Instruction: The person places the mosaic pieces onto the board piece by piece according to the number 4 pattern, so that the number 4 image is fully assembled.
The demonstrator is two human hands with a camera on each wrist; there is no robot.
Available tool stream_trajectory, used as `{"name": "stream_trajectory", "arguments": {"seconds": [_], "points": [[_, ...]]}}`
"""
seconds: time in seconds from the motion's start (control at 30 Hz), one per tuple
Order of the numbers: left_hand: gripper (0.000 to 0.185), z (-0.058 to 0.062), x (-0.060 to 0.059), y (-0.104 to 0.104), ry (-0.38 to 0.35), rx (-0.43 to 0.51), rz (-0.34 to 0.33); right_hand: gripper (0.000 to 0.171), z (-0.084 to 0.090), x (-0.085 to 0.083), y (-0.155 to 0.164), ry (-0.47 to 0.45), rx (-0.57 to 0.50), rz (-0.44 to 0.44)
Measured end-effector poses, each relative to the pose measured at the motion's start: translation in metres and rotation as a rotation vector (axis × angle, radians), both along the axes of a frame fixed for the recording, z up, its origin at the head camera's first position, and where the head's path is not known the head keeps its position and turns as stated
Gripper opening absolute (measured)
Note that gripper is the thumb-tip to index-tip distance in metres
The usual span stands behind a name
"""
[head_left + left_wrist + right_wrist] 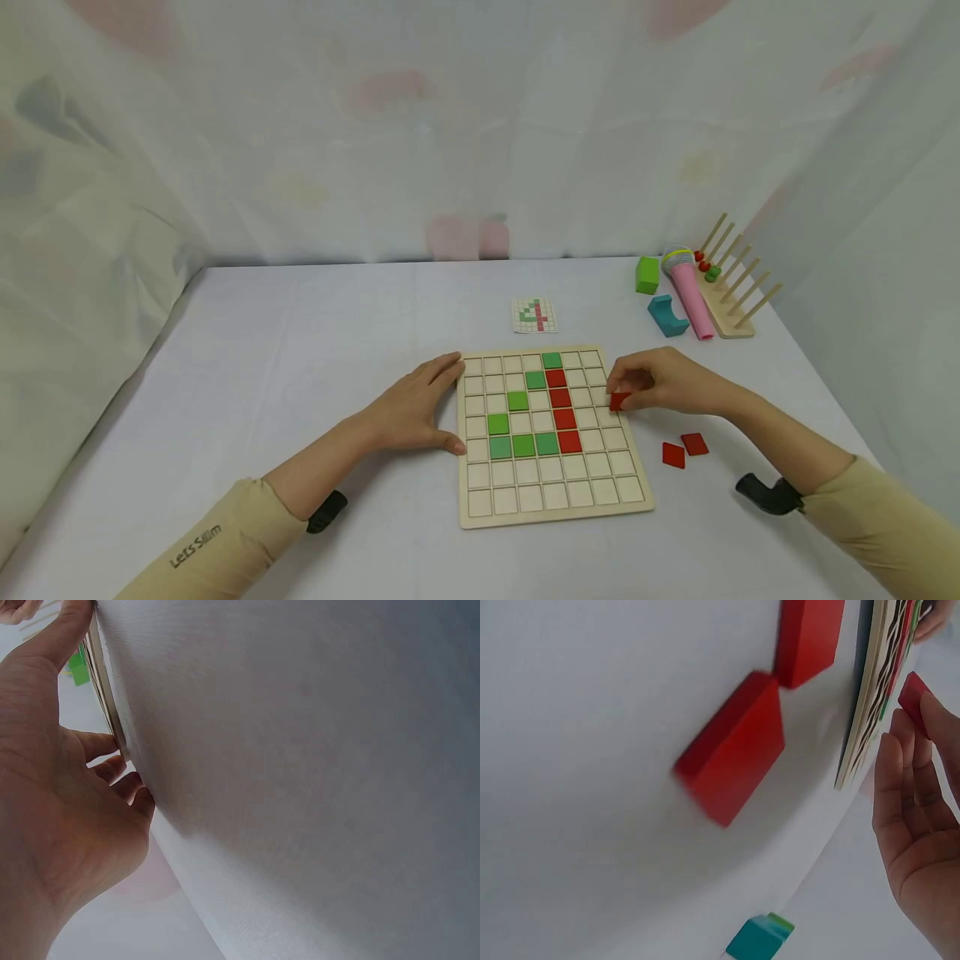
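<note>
A wooden grid board (pixel 517 500) lies on the table, with several green tiles (pixel 522 446) and a column of red tiles (pixel 564 419) set in its squares. At its left edge my left hand (pixel 414 406) rests with fingers and thumb spread, tips touching the rim. Thumb and fingers of my right hand (pixel 667 382) pinch a red square tile (pixel 913 694), held over the board's right edge. Two loose red tiles, one nearer (pixel 673 455) and one farther (pixel 695 443), lie on the cloth below that hand.
Behind the board is a small pattern card (pixel 534 316) with a green and red figure. At the back right stand a green block (pixel 647 275), a teal arch block (pixel 667 317), a pink toy microphone (pixel 692 298) and a wooden peg rack (pixel 731 321) with small beads.
</note>
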State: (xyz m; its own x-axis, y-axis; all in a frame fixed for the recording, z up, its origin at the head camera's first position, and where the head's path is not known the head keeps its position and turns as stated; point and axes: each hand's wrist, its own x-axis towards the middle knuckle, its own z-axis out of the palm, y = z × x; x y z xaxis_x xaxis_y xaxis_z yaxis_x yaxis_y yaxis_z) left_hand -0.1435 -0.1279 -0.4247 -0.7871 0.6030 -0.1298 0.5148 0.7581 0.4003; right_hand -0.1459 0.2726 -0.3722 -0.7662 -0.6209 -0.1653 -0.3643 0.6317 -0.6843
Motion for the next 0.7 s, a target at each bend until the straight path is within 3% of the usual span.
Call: {"name": "stream_trajectory", "arguments": {"seconds": [0.7], "points": [[0.122, 0.004, 0.001, 0.001, 0.003, 0.017, -0.008, 0.012, -0.003, 0.012, -0.041, -0.108, -0.069, 0.1]]}}
